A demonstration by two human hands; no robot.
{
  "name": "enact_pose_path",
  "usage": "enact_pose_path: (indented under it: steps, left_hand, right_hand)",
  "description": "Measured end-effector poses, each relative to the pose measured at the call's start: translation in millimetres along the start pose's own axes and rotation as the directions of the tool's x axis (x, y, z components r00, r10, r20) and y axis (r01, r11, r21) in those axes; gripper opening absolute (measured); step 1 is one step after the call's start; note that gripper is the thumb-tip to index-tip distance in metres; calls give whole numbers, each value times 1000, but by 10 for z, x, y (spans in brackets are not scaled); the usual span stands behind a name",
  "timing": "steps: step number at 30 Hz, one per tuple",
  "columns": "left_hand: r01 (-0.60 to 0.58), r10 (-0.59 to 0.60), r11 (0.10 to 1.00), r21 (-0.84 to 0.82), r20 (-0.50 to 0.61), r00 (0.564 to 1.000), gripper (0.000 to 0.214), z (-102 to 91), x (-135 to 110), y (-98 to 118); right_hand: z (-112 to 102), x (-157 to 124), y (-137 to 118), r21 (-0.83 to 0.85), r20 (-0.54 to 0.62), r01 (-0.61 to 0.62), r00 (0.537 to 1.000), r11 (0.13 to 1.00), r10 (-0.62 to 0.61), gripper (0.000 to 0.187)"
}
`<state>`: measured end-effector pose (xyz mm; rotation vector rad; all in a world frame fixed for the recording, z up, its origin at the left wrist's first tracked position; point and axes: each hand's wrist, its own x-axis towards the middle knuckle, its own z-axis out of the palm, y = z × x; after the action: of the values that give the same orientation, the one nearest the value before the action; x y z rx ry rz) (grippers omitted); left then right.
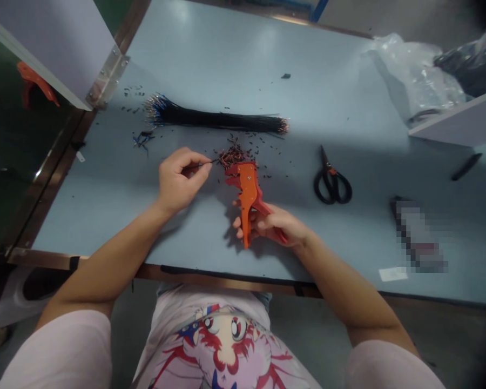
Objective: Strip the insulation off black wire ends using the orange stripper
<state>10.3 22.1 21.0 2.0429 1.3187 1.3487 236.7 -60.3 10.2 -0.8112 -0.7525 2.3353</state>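
Black wire (214,160) lay pinched between the thumb and forefinger of the left hand (179,181), nearly closed on it, its tip poking out to the right, just short of the stripping tool (248,186). The right hand (281,224) was curled around that orange-and-red tool, not fully clenched, with the handles spread and the jaws standing apart, facing left toward the wire. The step in hand looked like presenting a wire end for stripping; the next move, I judged, called for lining the tip up with the jaws before any squeeze, keeping the fingertips clear. Just beyond the tool's head sat a heap of dark and copper-coloured scraps (234,156), with loose crumbs around it. Farther off, a long bundle of black wires (222,119) lay across the surface (227,59), bluish ends to the left, coppery ends to the right. A few short clippings (143,139) lay at its near left. To the right were black-handled scissors (332,185), then a pixelated object (417,232) with a white label (392,274) near it; clear plastic (423,70) was heaped at the far right
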Motion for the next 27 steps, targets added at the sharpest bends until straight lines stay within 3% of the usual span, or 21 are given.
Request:
enact_pose_path:
  steps: [4, 11, 16, 18, 22, 27]
  left_hand:
    - [-2, 2, 1000, -5, -16, 1000, 4, -6, 0, 11]
    - [-6, 5, 1000, -15, -17, 1000, 3, -7, -2, 22]
    - [-5, 4, 999, -34, -27, 1000, 4, -2, -5, 15]
    - [3, -4, 999, -34, -24, 1000, 4, 1, -4, 15]
    - [13, -14, 999, -34, -23, 1000, 5, 1, -3, 15]
    - [11, -10, 997, -81, 7, 1000, 5, -21, -17, 27]
  right_hand:
    - [1, -13, 24, -71, 111, 48, 993, 996, -40, 65]
    - [-8, -28, 29, -76, 178, 51, 983, 996, -37, 65]
    - [39, -5, 6, 84, 107, -157, 983, 984, 147, 39]
    - [51, 13, 7, 124, 52, -198, 980, 972, 193, 40]
    - [36, 21, 27, 52, 41, -94, 995, 994, 92, 39]
    - [16, -15, 46, -66, 99, 47, 994, 997, -40, 50]
